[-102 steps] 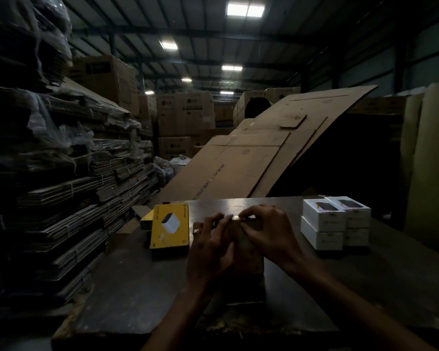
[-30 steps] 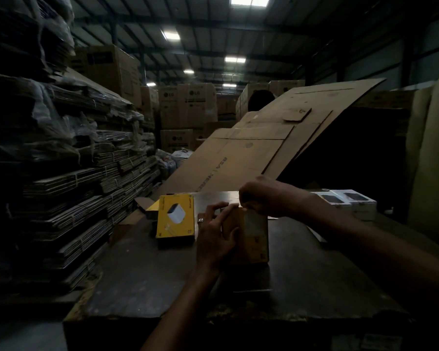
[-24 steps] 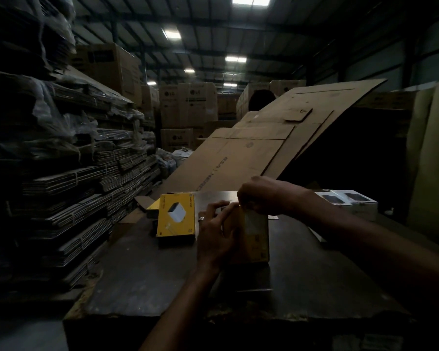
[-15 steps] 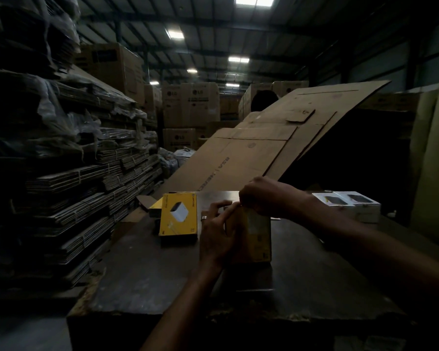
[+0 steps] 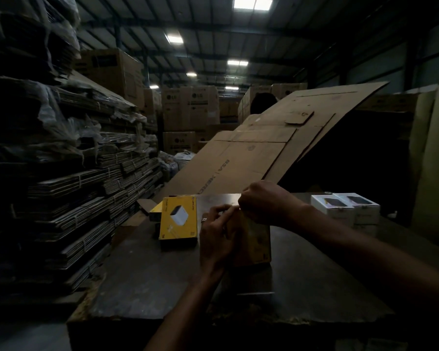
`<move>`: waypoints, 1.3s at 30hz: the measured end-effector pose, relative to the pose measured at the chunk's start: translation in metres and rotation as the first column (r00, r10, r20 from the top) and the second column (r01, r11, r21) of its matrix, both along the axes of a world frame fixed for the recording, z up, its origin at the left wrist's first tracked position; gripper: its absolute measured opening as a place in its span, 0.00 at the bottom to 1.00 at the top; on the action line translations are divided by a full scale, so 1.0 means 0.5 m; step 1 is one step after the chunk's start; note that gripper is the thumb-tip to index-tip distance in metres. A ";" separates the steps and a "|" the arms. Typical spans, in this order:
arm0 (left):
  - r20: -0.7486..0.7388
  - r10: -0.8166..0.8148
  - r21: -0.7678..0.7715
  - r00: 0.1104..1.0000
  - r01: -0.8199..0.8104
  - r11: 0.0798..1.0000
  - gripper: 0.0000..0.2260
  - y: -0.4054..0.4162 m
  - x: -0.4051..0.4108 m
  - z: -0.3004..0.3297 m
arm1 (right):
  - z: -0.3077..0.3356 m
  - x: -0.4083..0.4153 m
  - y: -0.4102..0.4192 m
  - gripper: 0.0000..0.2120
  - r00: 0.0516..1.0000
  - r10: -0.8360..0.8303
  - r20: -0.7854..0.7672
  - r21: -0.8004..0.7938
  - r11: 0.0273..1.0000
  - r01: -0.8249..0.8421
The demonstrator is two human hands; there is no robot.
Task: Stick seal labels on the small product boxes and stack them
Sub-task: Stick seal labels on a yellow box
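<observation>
A yellow box point(image 5: 254, 243) stands upright on the dark table point(image 5: 147, 282), near the middle of its surface. The left hand point(image 5: 219, 236) grips the box from its left side, fingers curled round the upper edge; a ring shows on one finger. The right hand point(image 5: 262, 202) rests on the top edge of the box, fingers curled down onto it; whether it pinches a label cannot be told in the dim light. A second yellow box point(image 5: 178, 220) lies flat on the table just to the left of the left hand, its printed face up, on top of other boxes whose edges show beneath and behind it. A stack of white boxes point(image 5: 345, 210) sits near the right edge of the table, well apart from the held box, in two layers. A large flattened cardboard sheet point(image 5: 259, 153) leans behind the table. Bundles of flattened cardboard point(image 5: 91, 188) are piled to the left.
</observation>
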State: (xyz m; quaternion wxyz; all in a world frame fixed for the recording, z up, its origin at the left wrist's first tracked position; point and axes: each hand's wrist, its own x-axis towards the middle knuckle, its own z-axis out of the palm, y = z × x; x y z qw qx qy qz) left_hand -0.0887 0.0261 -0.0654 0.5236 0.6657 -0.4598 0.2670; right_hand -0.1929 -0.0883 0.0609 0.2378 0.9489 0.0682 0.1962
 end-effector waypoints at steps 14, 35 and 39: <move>0.011 -0.021 0.004 1.000 0.021 1.000 0.25 0.013 -0.001 -0.004 | -0.019 -0.023 -0.055 0.20 0.914 0.198 0.354 -0.008 0.978 -0.208; -0.007 -0.013 -0.069 1.000 0.013 0.998 0.28 0.011 -0.018 -0.011 | -0.193 -0.088 -0.027 0.28 0.907 0.017 0.420 0.262 0.955 -0.139; -0.003 -0.008 -0.063 1.000 0.008 0.998 0.28 0.010 -0.022 -0.013 | -0.192 -0.086 -0.026 0.28 0.907 -0.007 0.420 0.266 0.957 -0.116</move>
